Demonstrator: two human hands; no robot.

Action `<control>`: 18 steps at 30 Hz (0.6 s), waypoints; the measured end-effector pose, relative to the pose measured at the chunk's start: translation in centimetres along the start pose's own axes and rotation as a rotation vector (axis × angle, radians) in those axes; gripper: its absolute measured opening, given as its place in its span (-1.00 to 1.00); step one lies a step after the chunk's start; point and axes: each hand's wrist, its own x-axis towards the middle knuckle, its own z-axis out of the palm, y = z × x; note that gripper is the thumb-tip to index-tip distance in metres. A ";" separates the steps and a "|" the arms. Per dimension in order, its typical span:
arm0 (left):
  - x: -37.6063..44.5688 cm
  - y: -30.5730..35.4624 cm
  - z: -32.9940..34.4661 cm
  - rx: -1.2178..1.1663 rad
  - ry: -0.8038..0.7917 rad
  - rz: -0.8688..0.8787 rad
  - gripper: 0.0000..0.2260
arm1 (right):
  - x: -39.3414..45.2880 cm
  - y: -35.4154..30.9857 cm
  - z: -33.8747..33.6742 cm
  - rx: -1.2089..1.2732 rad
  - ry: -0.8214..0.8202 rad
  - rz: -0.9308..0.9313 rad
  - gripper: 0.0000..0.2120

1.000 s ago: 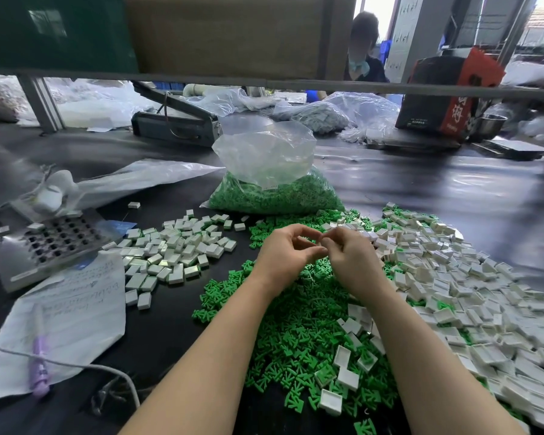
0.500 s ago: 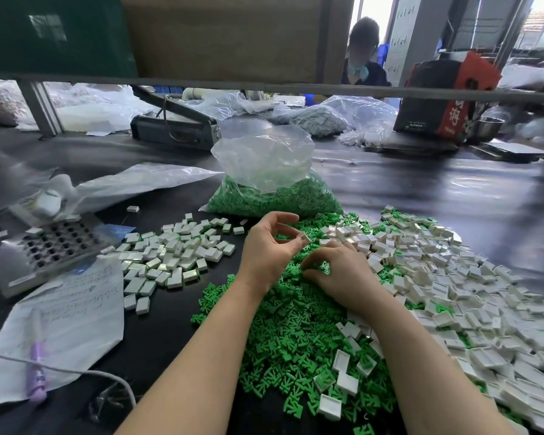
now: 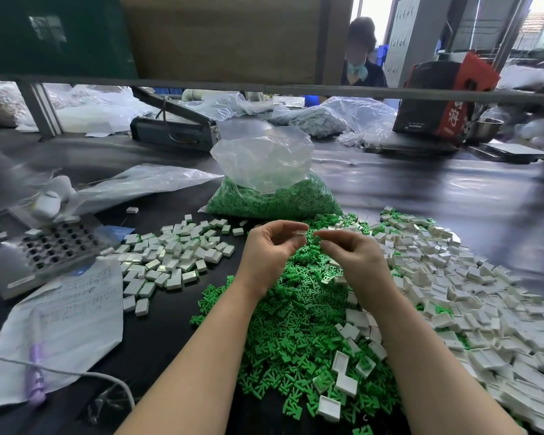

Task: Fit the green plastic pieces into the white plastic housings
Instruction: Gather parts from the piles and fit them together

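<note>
Scanning from your left, the perforated jig (image 3: 54, 246) and the handwritten sheet (image 3: 66, 312) sit where they were a second ago, and the batch of finished units (image 3: 176, 255) beside them shows no obvious addition. Your left hand (image 3: 269, 255) has come up off the pile since half a second ago and now pinches one white housing (image 3: 302, 231) between thumb and forefinger, the other fingers loosely curled. Just right of it, your right hand (image 3: 355, 255), which was down among the parts half a second ago, is raised level with it, its fingertips (image 3: 319, 236) drawn together and aimed at the housing; whether they hold a green piece cannot be told. The two hands are near but not touching. This reads as a fresh cycle at the insertion stage, fit not yet made. Below and between your wrists lies the loose green pile (image 3: 296, 324), fed from the bag (image 3: 270, 199) behind, and to the right the large heap of empty housings (image 3: 453, 277). Judged by that heap against the finished batch, most of the work remains.
</note>
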 end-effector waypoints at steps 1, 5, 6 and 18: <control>0.0 0.0 0.0 -0.009 0.000 -0.009 -0.84 | 0.0 0.0 0.0 0.048 0.008 0.006 -0.78; 0.0 -0.1 0.1 -0.066 -0.033 -0.069 -0.81 | 0.0 -0.1 -0.1 0.150 0.041 0.006 -0.81; 0.0 -0.2 0.1 -0.086 -0.045 -0.082 -0.80 | 0.0 -0.2 -0.1 0.168 0.040 0.006 -0.82; 0.1 -0.5 0.1 -0.078 -0.017 -0.096 -0.91 | -0.1 -0.1 0.2 0.071 0.085 -0.044 -0.92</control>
